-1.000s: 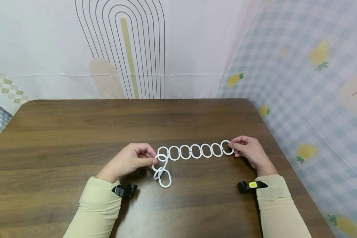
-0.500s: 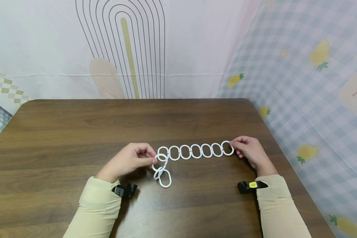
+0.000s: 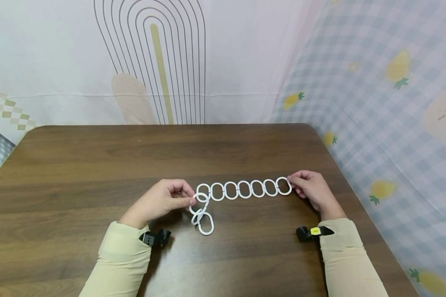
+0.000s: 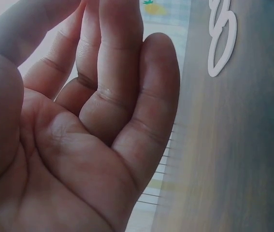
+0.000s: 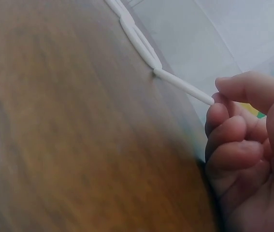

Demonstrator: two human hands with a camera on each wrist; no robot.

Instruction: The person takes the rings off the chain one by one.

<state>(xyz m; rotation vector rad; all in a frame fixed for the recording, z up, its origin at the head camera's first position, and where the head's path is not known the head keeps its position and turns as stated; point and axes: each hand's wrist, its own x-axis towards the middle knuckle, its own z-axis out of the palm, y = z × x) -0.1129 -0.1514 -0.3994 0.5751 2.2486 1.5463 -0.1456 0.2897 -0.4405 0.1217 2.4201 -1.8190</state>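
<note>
A chain of white oval plastic rings runs across the wooden table. At its left end, my left hand pinches a ring between thumb and fingertips; several rings overlap there, one lying nearest me. My right hand holds the outer rim of the end ring at the right. The right wrist view shows that end ring tilted up off the table, its tip against my fingers, the thumb just above. In the left wrist view, part of the chain shows beyond my fingers; the pinch itself is out of frame.
The brown wooden table extends on all sides of the chain. Behind it hangs a patterned pale cloth, and a checked cloth with pineapples closes off the right side. Each wrist wears a small black camera.
My right fingertips have shifted slightly outward, from reaching over the end ring's rim to its outer edge. That ring has moved slightly. My left hand and the other rings stay put.
</note>
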